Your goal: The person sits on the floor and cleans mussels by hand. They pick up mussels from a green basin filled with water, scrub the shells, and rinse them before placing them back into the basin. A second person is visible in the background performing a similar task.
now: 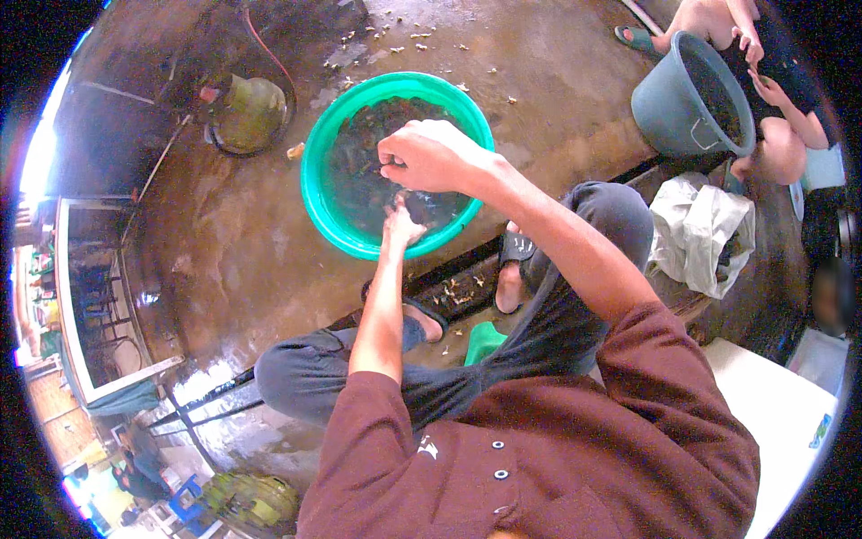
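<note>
A round green plastic basin [313, 202] stands on the wet floor before me, with murky water and a dark mass of small pieces [357, 148] that I cannot make out. My left hand [403, 224] reaches over its near rim, fingers pointing into the basin at the water; their tips are blurred. Above the middle of the basin, my right hand [431, 156] is raised with its fingers curled towards the thumb. Whether anything small sits in that curl is hidden.
Pale scraps [421, 47] litter the wet concrete floor [229, 222]. A grey tub [656, 104] stands at right by another person's hands [761, 74]. Nearby lie a white sack [700, 229] and a white box [761, 397]. A gas cylinder [252, 111] with a hose stands at left.
</note>
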`<state>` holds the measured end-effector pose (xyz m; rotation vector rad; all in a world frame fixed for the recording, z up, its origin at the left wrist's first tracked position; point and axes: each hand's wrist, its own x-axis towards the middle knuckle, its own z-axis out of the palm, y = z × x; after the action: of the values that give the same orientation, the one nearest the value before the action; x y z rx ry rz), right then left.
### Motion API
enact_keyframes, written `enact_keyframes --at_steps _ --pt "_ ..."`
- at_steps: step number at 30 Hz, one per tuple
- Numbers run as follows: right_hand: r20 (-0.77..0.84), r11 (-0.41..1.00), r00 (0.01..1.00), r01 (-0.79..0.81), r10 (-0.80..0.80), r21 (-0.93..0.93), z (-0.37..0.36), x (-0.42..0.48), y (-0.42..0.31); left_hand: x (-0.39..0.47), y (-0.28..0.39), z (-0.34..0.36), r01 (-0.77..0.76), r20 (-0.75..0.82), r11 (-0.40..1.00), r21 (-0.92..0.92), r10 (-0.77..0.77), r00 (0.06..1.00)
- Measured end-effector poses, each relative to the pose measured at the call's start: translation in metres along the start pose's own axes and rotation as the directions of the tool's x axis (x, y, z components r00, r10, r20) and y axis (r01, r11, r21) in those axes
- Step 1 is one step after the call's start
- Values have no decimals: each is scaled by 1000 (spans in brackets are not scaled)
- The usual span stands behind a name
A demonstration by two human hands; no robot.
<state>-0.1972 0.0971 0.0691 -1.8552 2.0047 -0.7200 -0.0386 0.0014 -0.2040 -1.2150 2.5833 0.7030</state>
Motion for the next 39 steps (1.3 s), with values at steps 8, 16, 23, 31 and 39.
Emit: enact_keyframes --at_steps 8,16,23,31,39 --pt "-11 1000 1000 -4 4 1 -2 -3 5 -18 20 -11 -119 -45 993 -14 119 992" --pt "-182 965 948 -259 262 41 0 8 18 -18 8 -29 -117 -207 582 -805 -90 974" --pt "-73 932 934 -337 349 136 28 10 28 -48 33 -152 -67 -72 65 -996 -88 993" --pt "74 540 935 -263 346 800 47 5 -5 -107 56 -240 7 5 -31 -999 72 997" --pt "47 199 905 -143 422 970 37 12 -5 -95 31 -226 206 49 -601 -772 266 963"
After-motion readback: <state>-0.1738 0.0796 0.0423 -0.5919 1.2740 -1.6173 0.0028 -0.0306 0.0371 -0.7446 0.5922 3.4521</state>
